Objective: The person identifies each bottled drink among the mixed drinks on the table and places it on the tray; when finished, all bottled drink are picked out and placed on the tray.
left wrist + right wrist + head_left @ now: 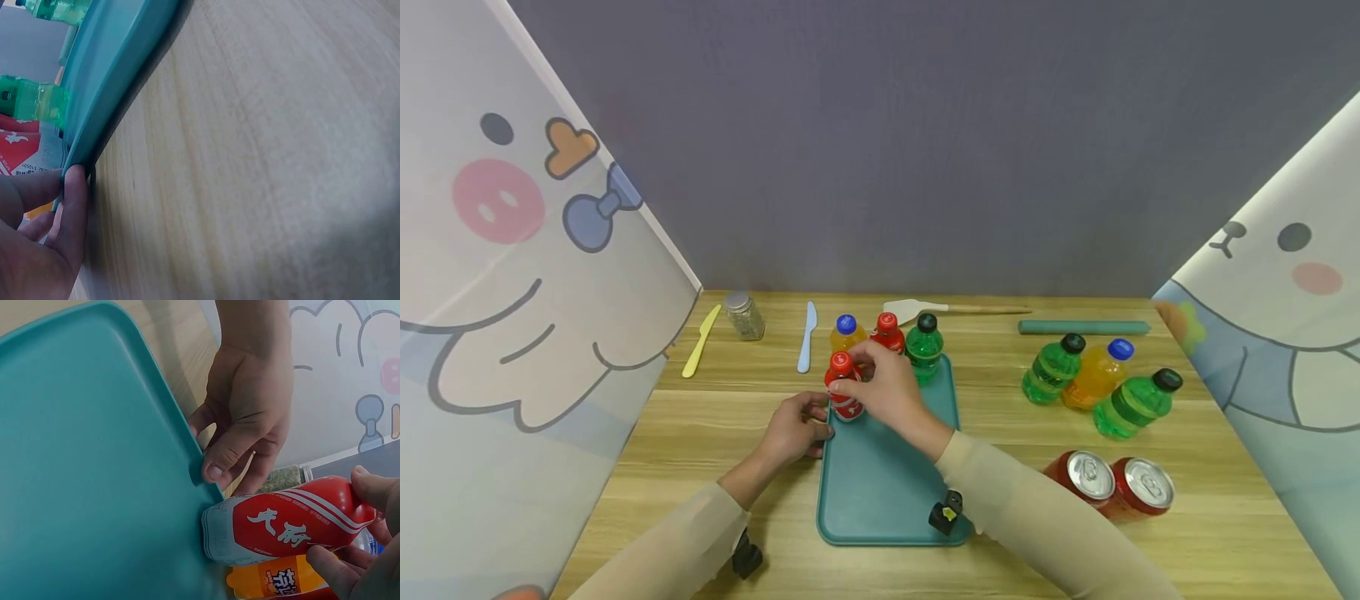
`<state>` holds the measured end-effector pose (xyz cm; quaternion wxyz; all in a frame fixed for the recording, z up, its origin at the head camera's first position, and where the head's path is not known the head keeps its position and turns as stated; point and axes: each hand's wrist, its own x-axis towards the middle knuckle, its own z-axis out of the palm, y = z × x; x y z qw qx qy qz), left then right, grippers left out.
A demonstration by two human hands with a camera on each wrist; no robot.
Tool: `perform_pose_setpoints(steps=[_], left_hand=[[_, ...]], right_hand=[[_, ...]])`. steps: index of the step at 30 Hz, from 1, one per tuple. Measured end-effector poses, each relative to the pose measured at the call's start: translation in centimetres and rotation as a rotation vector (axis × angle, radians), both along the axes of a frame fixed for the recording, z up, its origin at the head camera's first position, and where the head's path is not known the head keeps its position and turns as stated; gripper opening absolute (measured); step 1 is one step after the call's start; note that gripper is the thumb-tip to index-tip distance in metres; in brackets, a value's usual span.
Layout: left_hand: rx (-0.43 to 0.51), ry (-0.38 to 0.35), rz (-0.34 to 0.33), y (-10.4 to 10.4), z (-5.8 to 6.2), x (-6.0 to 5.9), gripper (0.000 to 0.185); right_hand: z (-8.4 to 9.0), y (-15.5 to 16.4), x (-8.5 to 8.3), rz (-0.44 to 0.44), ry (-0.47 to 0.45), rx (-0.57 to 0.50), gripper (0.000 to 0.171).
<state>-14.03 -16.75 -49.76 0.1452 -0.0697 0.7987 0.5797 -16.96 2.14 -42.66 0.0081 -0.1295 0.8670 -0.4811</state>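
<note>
A teal tray (880, 492) lies on the wooden table, its left rim pinched by my left hand (792, 432). In the left wrist view the thumb and fingers (75, 206) take that rim from both sides. My right hand (891, 390) holds a red-labelled bottle (846, 406) by its upper part, thumb on one side and fingers on the other. The bottle's base (219, 531) is at the tray's left edge, close to my left thumb. Behind it on the tray's far end stand an orange soda bottle (847, 340), another red bottle (887, 335) and a green bottle (924, 352).
To the right stand two green bottles (1052, 371), an orange bottle (1096, 379) between them, and two red cans (1090, 475). Along the back lie a spatula (910, 308) and a green rod (1082, 327). A spice jar (745, 317), yellow knife (702, 342) and blue knife (807, 337) are left.
</note>
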Motion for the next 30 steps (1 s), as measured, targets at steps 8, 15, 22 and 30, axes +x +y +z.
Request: perform_pose_setpoints(steps=[8,15,22,30], left_hand=[[-0.008,0.007,0.010,0.0,0.0,0.0,0.053],[-0.011,0.001,0.014,0.1,-0.3,0.0,0.054],[-0.012,0.009,0.015,0.1,-0.5,0.0,0.054],[-0.026,0.003,0.017,0.1,-0.5,0.0,0.054]], right_hand=[[-0.2,-0.1,0.2,0.000,0.008,0.006,0.040],[-0.2,0.1,0.5,0.035,-0.010,0.038,0.043],[0.3,0.5,0.8,0.083,-0.043,0.064,0.047],[1.6,1.8,1.2,0.185,-0.084,0.100,0.060]])
